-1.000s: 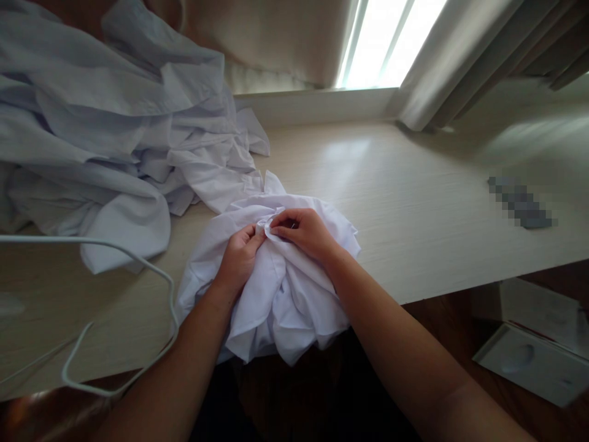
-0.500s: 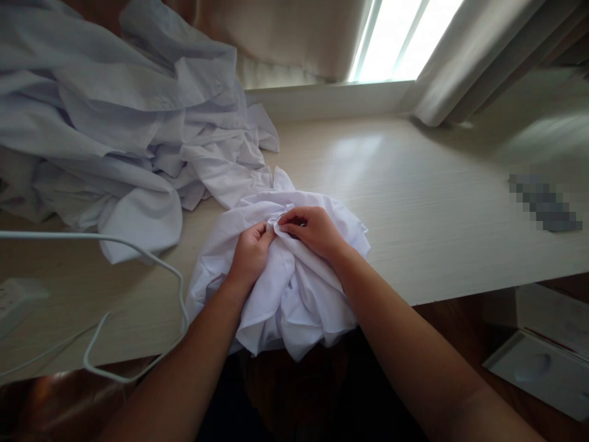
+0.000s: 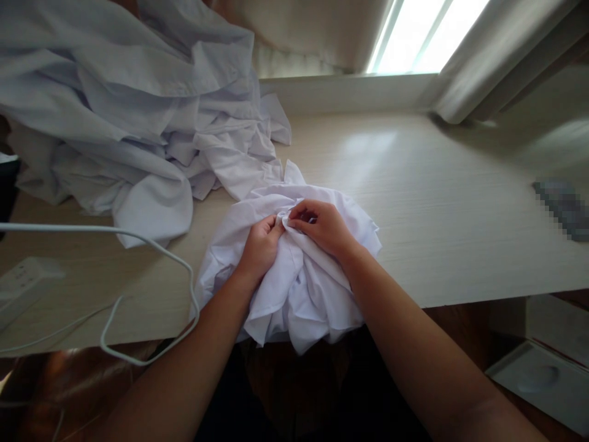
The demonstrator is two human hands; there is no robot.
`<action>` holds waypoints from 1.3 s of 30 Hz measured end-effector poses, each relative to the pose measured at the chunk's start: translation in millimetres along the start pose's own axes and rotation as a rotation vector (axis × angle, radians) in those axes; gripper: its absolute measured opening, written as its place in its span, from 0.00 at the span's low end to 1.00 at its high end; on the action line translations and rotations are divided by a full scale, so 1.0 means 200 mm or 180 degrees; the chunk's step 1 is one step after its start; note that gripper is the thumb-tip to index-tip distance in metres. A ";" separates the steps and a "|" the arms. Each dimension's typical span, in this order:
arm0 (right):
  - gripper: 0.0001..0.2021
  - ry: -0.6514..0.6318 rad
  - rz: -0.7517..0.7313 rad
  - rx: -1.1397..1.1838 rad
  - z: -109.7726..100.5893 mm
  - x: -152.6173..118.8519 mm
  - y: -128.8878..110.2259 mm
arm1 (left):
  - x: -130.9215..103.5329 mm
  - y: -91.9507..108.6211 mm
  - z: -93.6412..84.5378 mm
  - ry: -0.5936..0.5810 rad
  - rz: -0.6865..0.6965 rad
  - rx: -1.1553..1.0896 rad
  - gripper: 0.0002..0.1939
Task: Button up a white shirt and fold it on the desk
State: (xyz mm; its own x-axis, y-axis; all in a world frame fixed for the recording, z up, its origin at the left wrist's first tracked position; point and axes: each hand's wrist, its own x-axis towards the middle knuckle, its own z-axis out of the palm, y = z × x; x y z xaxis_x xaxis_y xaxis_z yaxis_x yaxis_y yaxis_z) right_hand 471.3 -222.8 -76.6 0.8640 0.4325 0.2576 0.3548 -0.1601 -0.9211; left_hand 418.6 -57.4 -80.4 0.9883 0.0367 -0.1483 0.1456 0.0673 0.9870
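Note:
A bunched white garment (image 3: 317, 301) lies at the front edge of the pale table, part of it hanging over the edge. My left hand (image 3: 263, 245) is closed on a gathered fold near the garment's middle. Right beside it, my right hand (image 3: 319, 224) pinches the same gathered cloth between thumb and fingers. The fingertips of both hands nearly meet; any small detail between them is too small to make out.
A large heap of white cloth (image 3: 138, 116) covers the table's back left. A white cable (image 3: 184, 261) loops beside my left forearm, near a power strip (image 3: 27, 282). A pixelated dark object (image 3: 564, 209) lies far right on the table (image 3: 427, 202). A curtain (image 3: 483, 67) hangs behind.
The whole view has shifted, so the table, cloth and hands appear slightly further right and higher. Both hands keep their hold on the gathered fold, with little visible change in the fingers.

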 end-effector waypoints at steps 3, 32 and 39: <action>0.06 0.0023 0.0054 0.0014 0.01 0.00 0.00 | 0.00 -0.01 0.00 -0.0014 0.0000 -0.0071 0.21; 0.08 0.0085 0.0236 0.0029 0.04 -0.01 0.01 | 0.01 -0.04 -0.02 -0.0147 0.0164 -0.0333 0.16; 0.09 0.0107 0.0336 0.0322 0.04 -0.01 0.01 | -0.01 -0.03 -0.03 -0.0338 0.0009 -0.0785 0.17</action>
State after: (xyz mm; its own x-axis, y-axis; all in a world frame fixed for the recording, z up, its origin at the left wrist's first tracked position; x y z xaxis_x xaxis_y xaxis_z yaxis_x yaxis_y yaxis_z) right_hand 468.1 -217.1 -81.5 0.9067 0.3878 0.1657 0.2249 -0.1121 -0.9679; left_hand 415.1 -52.3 -85.7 0.9898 -0.0666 -0.1256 0.1401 0.3089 0.9407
